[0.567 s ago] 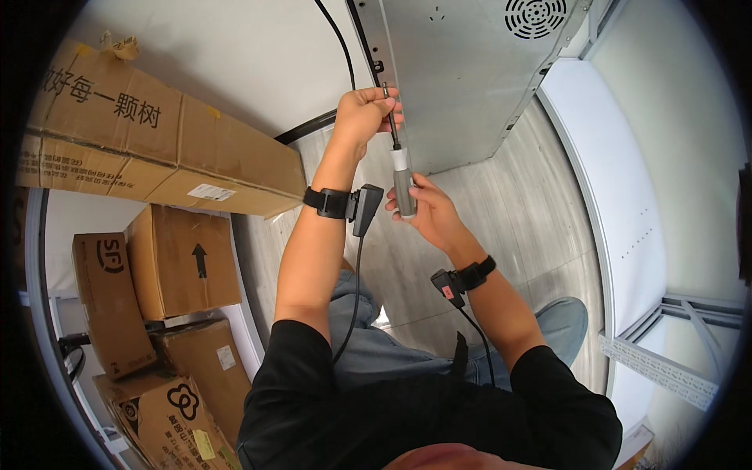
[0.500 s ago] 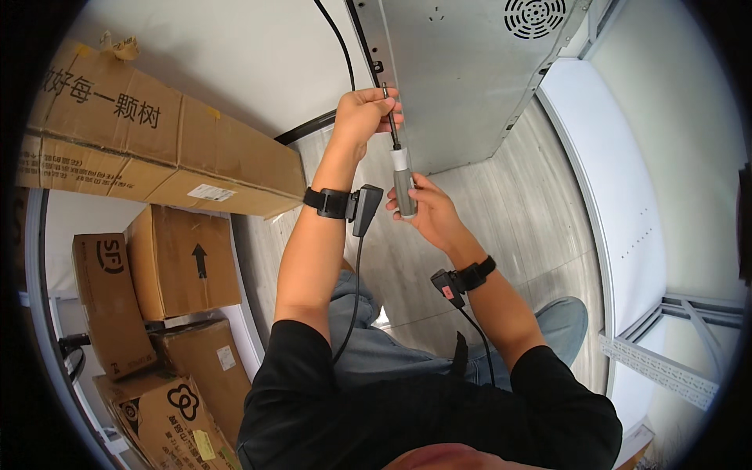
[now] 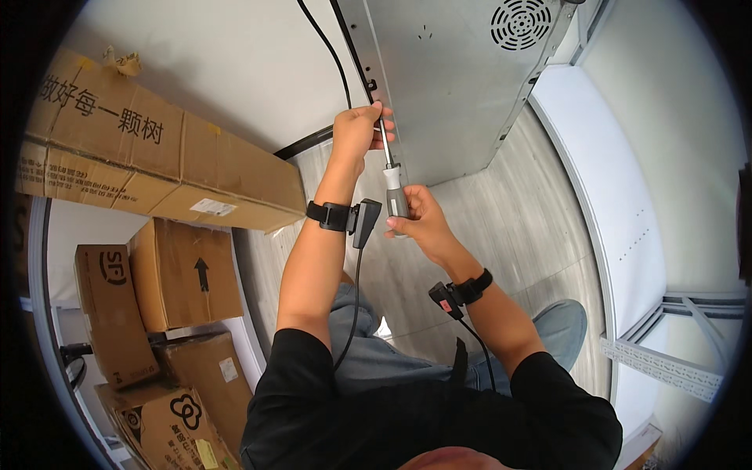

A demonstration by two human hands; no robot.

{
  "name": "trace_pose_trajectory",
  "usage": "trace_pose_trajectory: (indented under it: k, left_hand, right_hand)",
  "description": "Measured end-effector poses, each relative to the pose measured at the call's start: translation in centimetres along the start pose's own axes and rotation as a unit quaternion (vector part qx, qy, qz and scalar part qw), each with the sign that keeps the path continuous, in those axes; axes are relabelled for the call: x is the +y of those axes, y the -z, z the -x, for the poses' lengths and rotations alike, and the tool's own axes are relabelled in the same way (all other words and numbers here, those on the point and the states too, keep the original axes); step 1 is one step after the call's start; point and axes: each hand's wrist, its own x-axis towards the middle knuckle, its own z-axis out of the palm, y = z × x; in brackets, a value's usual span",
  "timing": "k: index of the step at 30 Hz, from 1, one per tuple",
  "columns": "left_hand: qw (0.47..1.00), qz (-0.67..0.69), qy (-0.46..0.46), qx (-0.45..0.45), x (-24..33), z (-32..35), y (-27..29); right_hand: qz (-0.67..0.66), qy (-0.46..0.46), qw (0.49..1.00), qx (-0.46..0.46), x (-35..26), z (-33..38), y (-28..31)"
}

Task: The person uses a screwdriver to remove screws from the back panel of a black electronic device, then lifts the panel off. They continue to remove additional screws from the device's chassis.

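A screwdriver (image 3: 396, 200) with a grey and white handle points away from me toward the left edge of a grey metal panel (image 3: 446, 102). My right hand (image 3: 425, 223) is closed round the lower end of its handle. Higher up, my left hand (image 3: 359, 130) pinches the shaft near the tip, thumb and forefinger together and the other fingers curled beside it. The tip itself is hidden behind the left fingers, close to the panel's dark edge. Whether it touches a screw I cannot tell.
A long cardboard box (image 3: 149, 149) lies to the left, with several smaller cartons (image 3: 188, 270) below it. A black cable (image 3: 333, 55) hangs beside the panel. At the right are a white board (image 3: 603, 180) and a perforated metal rail (image 3: 666, 368). Grey wood-look floor (image 3: 501, 219) lies between.
Both hands and the screwdriver sit slightly lower and more to the left in view, and the panel has shifted left. The left fingers now cover the tip, which showed above them before.
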Motion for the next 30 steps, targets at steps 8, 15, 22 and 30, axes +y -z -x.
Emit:
trace_pose_trajectory:
  k: [8,15,22,30]
  left_hand:
    - [0.999,0.022,-0.027,-0.036,-0.8,2.5,-1.0]
    - [0.992,0.059,-0.036,-0.101,-2.8,5.8,-8.9]
    - [0.969,0.002,-0.023,-0.245,-2.4,8.9,-22.8]
    - [0.895,-0.152,0.013,-0.419,-2.3,10.7,-45.0]
  right_hand:
    - [-0.038,-0.036,0.998,0.019,0.2,2.4,1.5]
    - [-0.045,-0.050,0.994,0.082,-2.2,8.9,8.8]
    - [-0.040,0.013,0.981,0.188,-8.1,20.6,17.6]
    - [-0.094,0.092,0.929,0.347,-11.6,31.5,27.5]
